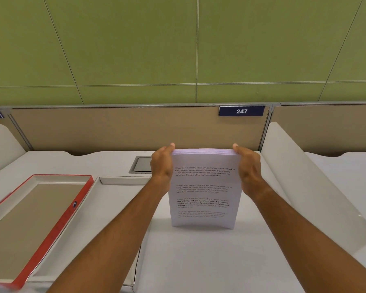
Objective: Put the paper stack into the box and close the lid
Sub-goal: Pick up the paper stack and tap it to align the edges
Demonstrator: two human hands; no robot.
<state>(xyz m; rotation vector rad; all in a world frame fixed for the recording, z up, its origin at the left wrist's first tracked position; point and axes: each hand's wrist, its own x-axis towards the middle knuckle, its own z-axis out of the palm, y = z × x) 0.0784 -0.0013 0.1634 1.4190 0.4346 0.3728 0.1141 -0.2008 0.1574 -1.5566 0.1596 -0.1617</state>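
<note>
1. White paper stack point(204, 188) stands upright on its bottom short edge on the desk point(199, 261), printed side facing the person, lower part bowing slightly.
2. Left hand point(162, 163) is clamped on the stack's left long edge near the top; right hand point(248, 166) is clamped on the right long edge, same height. Hands sit apart, with the stack between them.
3. Box point(114, 208), white and open, lies flat on the desk just left of the stack; left forearm crosses over its right side. Inside looks bare, though part is hidden by the arm.
4. Lid point(40, 218), red-edged, lies upside down further left of the stack, touching or overlapping the box's left wall; cannot tell which.
5. Grey desk hatch point(143, 164) is behind the left hand, left of the stack's top.
6. Step in hand, as a judgement: squaring the sheets on edge before loading. Nothing is in the box yet and the lid is off, so the task is early.
7. Next move calls for tipping the stack flat, carrying it left over the box and lining its edges with the walls. Risk: sheets fan or catch the rim if grip loosens.
</note>
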